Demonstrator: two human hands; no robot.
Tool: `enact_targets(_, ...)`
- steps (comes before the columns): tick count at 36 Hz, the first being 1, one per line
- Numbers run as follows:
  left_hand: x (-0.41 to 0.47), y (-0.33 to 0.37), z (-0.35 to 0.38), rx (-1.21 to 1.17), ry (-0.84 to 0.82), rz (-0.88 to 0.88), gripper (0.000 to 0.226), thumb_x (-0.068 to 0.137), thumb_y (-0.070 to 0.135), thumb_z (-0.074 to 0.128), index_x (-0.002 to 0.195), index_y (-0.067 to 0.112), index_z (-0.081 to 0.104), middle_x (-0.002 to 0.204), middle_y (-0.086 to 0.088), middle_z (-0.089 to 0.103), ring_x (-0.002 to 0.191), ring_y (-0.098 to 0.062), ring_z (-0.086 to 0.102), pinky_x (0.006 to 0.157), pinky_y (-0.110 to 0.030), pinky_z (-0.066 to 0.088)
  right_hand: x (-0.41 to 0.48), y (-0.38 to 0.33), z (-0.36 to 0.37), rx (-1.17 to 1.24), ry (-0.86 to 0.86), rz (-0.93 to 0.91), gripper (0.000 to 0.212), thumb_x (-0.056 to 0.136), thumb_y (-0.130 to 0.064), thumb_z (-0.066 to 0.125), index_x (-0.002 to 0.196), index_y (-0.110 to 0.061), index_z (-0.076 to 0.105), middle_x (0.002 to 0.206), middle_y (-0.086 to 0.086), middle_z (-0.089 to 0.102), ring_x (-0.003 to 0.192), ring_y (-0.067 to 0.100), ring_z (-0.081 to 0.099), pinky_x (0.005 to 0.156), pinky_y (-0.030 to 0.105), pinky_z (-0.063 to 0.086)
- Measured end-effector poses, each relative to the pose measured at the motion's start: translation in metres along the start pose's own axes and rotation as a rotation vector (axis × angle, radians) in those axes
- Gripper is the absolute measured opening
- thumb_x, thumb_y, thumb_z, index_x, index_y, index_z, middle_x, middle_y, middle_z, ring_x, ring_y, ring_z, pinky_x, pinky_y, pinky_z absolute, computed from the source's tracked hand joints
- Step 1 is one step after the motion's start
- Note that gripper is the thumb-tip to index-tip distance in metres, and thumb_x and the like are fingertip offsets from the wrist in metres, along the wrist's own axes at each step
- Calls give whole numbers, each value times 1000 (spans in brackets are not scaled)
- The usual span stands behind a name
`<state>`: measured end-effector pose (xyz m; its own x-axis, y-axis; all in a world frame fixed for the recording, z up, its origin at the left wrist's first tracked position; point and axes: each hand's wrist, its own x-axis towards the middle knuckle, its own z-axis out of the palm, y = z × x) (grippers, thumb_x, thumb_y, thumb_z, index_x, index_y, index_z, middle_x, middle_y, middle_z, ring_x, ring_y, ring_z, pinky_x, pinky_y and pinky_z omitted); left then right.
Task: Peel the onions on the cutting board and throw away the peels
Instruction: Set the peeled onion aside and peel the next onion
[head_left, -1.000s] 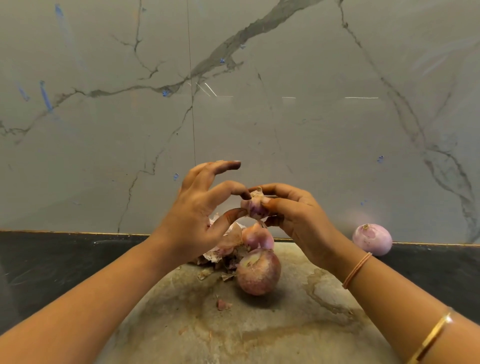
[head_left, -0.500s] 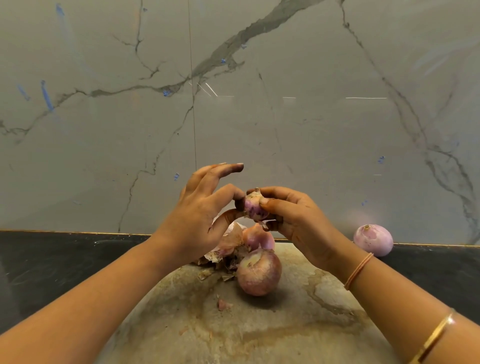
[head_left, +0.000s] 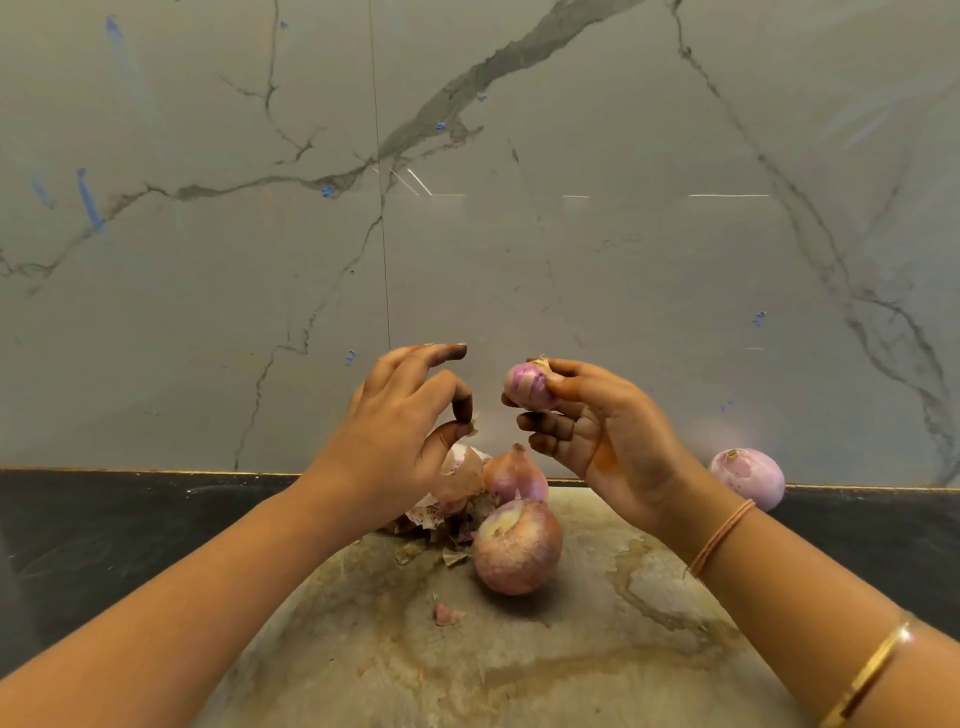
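Head cam: R hand (head_left: 608, 441) grips small onion (head_left: 525, 385) held up above cutting board (head_left: 571, 654), L hand (head_left: 400, 431) pinches peel flake (head_left: 473, 427) just beside it; suggest dropping flake on peel pile (head_left: 449, 501), then re-nipping skin at dry tip w/ thumbnail.

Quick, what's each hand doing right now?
Left hand: pinching a small peel scrap between thumb and index finger.
Right hand: holding a small onion.
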<state>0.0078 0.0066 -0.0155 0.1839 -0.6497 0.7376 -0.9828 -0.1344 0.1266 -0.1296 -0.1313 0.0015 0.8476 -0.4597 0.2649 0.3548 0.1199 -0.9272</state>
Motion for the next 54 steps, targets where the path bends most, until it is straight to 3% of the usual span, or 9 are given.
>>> enact_targets(3, 0, -2, 1, -13, 19, 11, 16, 94, 16, 51, 98, 31, 55, 142, 8, 37, 133, -6, 17, 104, -27, 16, 0, 1, 0, -10, -20, 23, 25, 94, -4, 45, 110, -8, 63, 107, 20, 67, 80, 21, 65, 70, 26, 54)
enact_targets(8, 1, 5, -2, -84, 88, 74, 24, 88, 43, 47, 110, 35, 52, 135, 15, 38, 129, 1, 21, 103, -4, 11, -1, 2, 3, -22, -47, 28, 26, 91, -2, 54, 116, -6, 60, 97, 14, 69, 80, 22, 68, 73, 27, 56)
enact_targets(15, 2, 7, 0, 32, 139, 134, 23, 88, 40, 47, 110, 35, 49, 137, -4, 48, 130, -20, 30, 102, -24, 18, -3, 2, 6, -99, -90, 34, 26, 87, -9, 62, 113, -9, 61, 91, 9, 72, 78, 20, 69, 70, 25, 57)
enact_targets(27, 2, 5, 1, 40, 178, 158, 12, 89, 37, 46, 100, 33, 49, 135, -6, 50, 130, -22, 33, 102, -31, 26, -5, 0, 7, -148, -92, 39, 36, 75, -22, 67, 108, -7, 64, 86, 9, 70, 69, 17, 67, 66, 25, 56)
enact_targets(30, 2, 6, 1, 29, 179, 160, 11, 90, 37, 46, 100, 33, 48, 135, -5, 50, 130, -22, 34, 104, -29, 25, -4, 1, 6, -145, -84, 41, 29, 81, -18, 66, 108, -7, 64, 86, 9, 69, 69, 17, 66, 65, 24, 55)
enact_targets(35, 3, 6, 0, 1, 196, 145, 18, 88, 37, 49, 105, 31, 48, 136, -5, 48, 128, -21, 34, 106, -15, 18, -5, 1, 7, -169, -76, 27, 44, 68, -27, 68, 107, -8, 64, 89, 9, 70, 71, 17, 65, 64, 24, 55)
enact_targets(40, 2, 7, 1, 20, 167, 132, 19, 88, 37, 47, 106, 35, 49, 138, -6, 46, 129, -21, 30, 100, -28, 23, -5, 1, 7, -207, -82, 28, 46, 68, -31, 67, 106, -6, 64, 91, 10, 69, 70, 16, 65, 65, 24, 54)
enact_targets(46, 3, 8, 0, -15, 192, 139, 11, 89, 38, 47, 99, 33, 49, 136, -6, 48, 129, -20, 31, 101, -26, 23, -5, 1, 7, -199, -80, 35, 49, 70, -33, 65, 108, -3, 65, 96, 17, 70, 70, 17, 65, 67, 25, 54)
enact_targets(54, 2, 4, 4, -3, 141, 142, 14, 89, 37, 46, 94, 27, 54, 137, -3, 48, 133, -18, 29, 106, -16, 15, -4, 0, 5, -134, -33, 36, 25, 94, -23, 54, 109, -6, 64, 88, 10, 71, 72, 16, 64, 69, 26, 53)
